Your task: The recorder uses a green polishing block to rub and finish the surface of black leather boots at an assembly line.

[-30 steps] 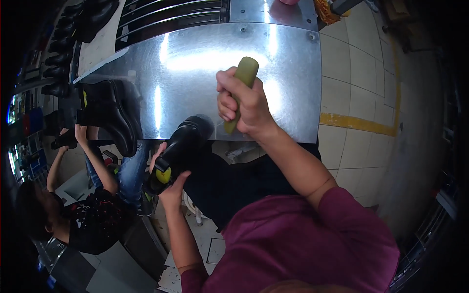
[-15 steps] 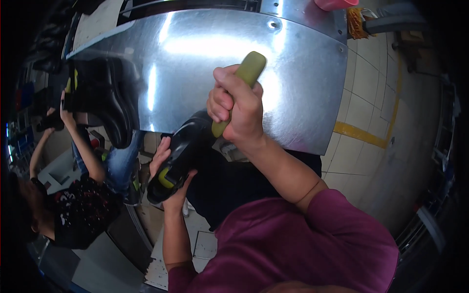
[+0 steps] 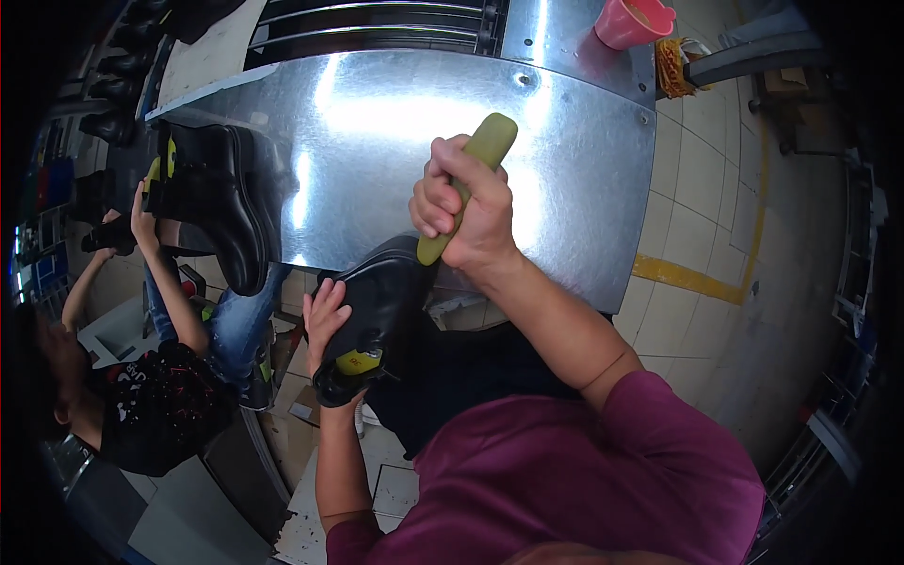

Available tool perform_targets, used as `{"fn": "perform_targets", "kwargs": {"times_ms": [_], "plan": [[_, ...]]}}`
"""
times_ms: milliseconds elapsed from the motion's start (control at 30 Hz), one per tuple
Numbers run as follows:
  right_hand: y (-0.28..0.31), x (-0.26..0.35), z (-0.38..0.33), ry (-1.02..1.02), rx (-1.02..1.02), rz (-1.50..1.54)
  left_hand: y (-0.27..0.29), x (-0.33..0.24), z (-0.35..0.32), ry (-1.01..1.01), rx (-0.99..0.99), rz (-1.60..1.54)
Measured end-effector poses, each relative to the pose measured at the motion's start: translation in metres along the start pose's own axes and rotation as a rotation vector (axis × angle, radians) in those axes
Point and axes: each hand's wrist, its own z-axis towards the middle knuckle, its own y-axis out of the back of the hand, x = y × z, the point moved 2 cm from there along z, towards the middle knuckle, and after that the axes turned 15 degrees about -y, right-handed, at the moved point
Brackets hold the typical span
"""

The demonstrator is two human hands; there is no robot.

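Co-worker, far left of the grip: a seated person (image 3: pixel 141 395) reaches up with one hand (image 3: pixel 143 218) to a second black boot (image 3: pixel 226 202) standing at the edge of the metal surface (image 3: pixel 395 141).
Left hand (image 3: pixel 325 315): its grip is wrapped under the black shoe (image 3: pixel 377 320), fingers spread along the side, holding it off the surface edge, just below the other grip.
Shoe: toe points down and left, a yellow-green patch showing near the low end.
Right hand (image 3: pixel 466 212): the grip is pressed tight round a yellow-green tool handle (image 3: pixel 471 184), thumb-end up, low end touching the shoe's upper part.
Change: against the views a moment back, the shoe has come up closer beneath the right grip, and the tool now meets it.
Meaning: I judge the tool work on the shoe is under way, not just lined up.
Beyond the grip, right: a pink cup (image 3: pixel 633 21) stands at the far corner of the surface.
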Motion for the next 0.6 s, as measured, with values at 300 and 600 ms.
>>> {"fn": "perform_targets", "kwargs": {"times_ms": [300, 600], "plan": [[-0.024, -0.010, -0.017, 0.170, 0.131, -0.347, 0.009, 0.000, 0.013, -0.062, 0.023, 0.057], [0.000, 0.045, -0.063, 0.201, 0.097, -0.350, 0.000, -0.046, 0.074, -0.353, 0.196, 0.117]]}}
